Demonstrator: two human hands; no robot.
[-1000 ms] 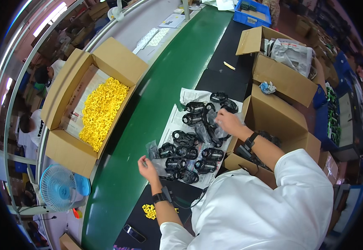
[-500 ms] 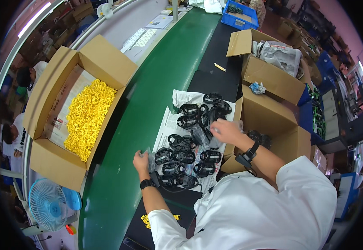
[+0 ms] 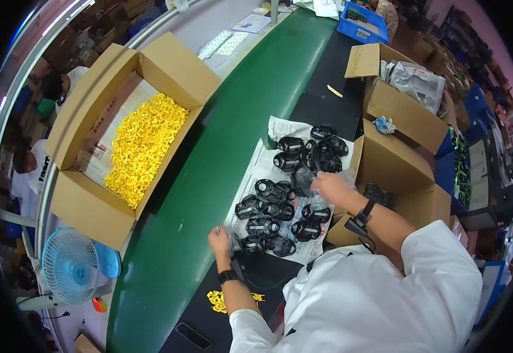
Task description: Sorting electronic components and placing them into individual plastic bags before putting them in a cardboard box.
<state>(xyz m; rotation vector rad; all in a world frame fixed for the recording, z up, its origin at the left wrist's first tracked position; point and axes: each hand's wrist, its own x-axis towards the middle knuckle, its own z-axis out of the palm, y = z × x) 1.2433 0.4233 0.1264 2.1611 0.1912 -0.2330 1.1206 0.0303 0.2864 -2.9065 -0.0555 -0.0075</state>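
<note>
Black housings (image 3: 263, 227) out, more in the carton (image 3: 400, 157) beside your right fingers (image 3: 320, 182)
They and your left fingers (image 3: 220, 234) grip clear plastic (image 3: 347, 175).

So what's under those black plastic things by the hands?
Printed paper lies under most of the black plastic parts, showing between and around them. Past its near edge is a dark surface. The paper's covered spots, and what's directly beneath it, can't be seen.

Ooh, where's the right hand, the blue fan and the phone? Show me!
Right hand (image 3: 333, 189): head view, on the back of the hand.
Blue fan (image 3: 77, 275): head view, on the middle of its round front.
Phone (image 3: 193, 336): head view, on its dark flat face.
</note>
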